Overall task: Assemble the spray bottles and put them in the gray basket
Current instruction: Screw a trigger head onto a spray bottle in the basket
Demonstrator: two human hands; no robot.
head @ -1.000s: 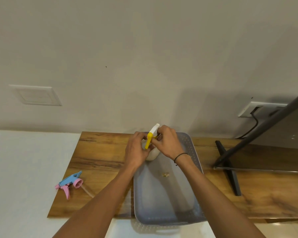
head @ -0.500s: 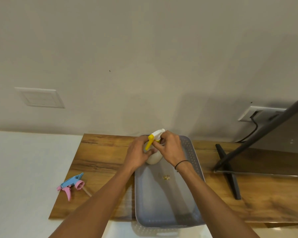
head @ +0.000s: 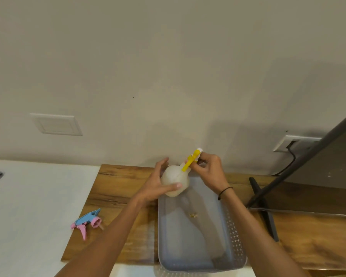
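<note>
- Pink-blue sprayer head (head: 87,221) lies loose on the wooden board (head: 118,188), far left; no second bottle in view.
- Left hand (head: 155,185) cups the white bottle (head: 175,180), fingers spread, thumb across its front.
- Right hand (head: 210,171) pinches the yellow sprayer (head: 191,161) at the neck.
- Step looks like tightening; next, lower it into the gray basket (head: 236,242) just below.

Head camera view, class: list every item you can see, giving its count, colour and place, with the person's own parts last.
round white plastic bottle: 1, white, held above the basket's far end
yellow and white trigger sprayer: 1, on the bottle's neck
gray perforated plastic basket: 1, gray, centre of the board
pink and blue trigger sprayer: 1, board's left edge
brown wooden board: 1, on the white counter
dark monitor stand: 1, right
white wall plates: 2, wall
left hand: grips the bottle
right hand: pinches the yellow sprayer; black wristband
</note>
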